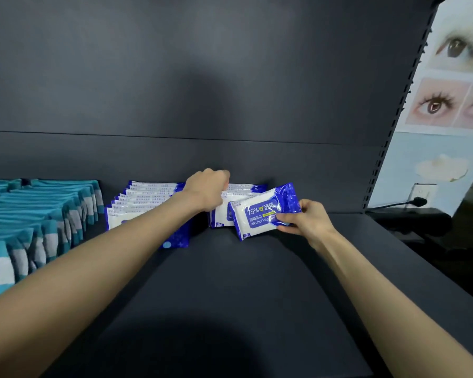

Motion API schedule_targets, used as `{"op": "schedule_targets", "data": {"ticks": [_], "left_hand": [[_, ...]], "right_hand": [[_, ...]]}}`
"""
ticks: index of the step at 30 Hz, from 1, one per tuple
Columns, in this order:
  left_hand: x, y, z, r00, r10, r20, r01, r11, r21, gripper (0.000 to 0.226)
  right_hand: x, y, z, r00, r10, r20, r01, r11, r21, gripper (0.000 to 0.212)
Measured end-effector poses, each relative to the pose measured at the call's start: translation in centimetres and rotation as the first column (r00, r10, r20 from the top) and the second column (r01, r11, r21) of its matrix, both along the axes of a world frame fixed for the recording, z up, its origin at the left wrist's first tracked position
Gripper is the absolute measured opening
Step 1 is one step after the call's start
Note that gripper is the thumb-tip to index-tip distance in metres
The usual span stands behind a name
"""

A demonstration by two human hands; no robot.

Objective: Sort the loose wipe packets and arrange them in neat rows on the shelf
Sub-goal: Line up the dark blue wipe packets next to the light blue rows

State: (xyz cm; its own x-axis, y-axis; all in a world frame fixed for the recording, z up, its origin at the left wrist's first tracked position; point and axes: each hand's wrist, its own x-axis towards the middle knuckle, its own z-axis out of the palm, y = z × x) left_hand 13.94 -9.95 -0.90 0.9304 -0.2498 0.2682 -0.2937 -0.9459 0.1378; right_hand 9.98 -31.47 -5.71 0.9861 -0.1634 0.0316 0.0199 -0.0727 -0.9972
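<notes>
View: head
Shelf (230, 282): dark and flat, with a dark back panel (175, 77) rising along its far edge.
Left row (137, 205): blue-and-white wipe packets standing on edge, one behind another, left of centre on the shelf. The row runs from near to far, and the left forearm crosses its right side.
Right row (246, 190): more of the same packets, just right of the left row and close to the back panel. It is partly hidden by the left hand and the loose packet.
Loose packet (257, 214): blue and white, printed "75%" and "Alcohol Wip…". It is tilted, with its face toward the camera, at the near end of the right row. Whether its lower edge touches the shelf cannot be told.
Right hand (305, 218): the grip is closed on the right end of the loose packet, thumb on the front face and fingers behind.
Left hand (206, 190): it rests over the top of the right row, knuckles up and fingers curled out of sight. Whether the grip holds a packet cannot be told.
Teal packs (38, 214): teal-and-white packs in rows at the far left of the shelf, well apart from the loose packet.
Slotted upright (393, 132): stands at the right end of the shelf.
Poster (453, 77): pictures of eyes, to the right of the slotted upright.
</notes>
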Motion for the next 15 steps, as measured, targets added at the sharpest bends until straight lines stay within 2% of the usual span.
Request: {"op": "schedule_targets", "data": {"ticks": [2,6,9,12,15], "left_hand": [[0.4,0.4,-0.3,0.999,-0.034,-0.01,0.034,0.999,0.016,0.019],[0.9,2.2,0.1,0.995,-0.098,-0.033,0.094,0.989,-0.112,0.022],[0.5,3.0,0.4,0.99,-0.133,-0.045,0.134,0.991,0.01,0.039],[0.2,2.5,-0.1,0.991,-0.127,-0.037,0.132,0.965,0.227,0.07],[0.7,1.7,-0.9,0.99,-0.134,-0.042,0.14,0.916,0.375,0.089]], "right_hand": [[0.7,0.5,-0.3,0.999,0.036,-0.027,-0.037,0.997,-0.065,0.021],[1.9,1.7,-1.0,0.998,0.048,-0.037,-0.059,0.92,-0.388,0.019],[2.5,2.7,-1.2,0.999,0.025,-0.033,-0.039,0.833,-0.551,0.022],[2.9,3.7,-1.4,0.998,-0.07,0.004,0.054,0.718,-0.694,0.067],[2.6,3.9,-1.1,0.997,-0.06,0.04,0.071,0.701,-0.71,0.098]]}}
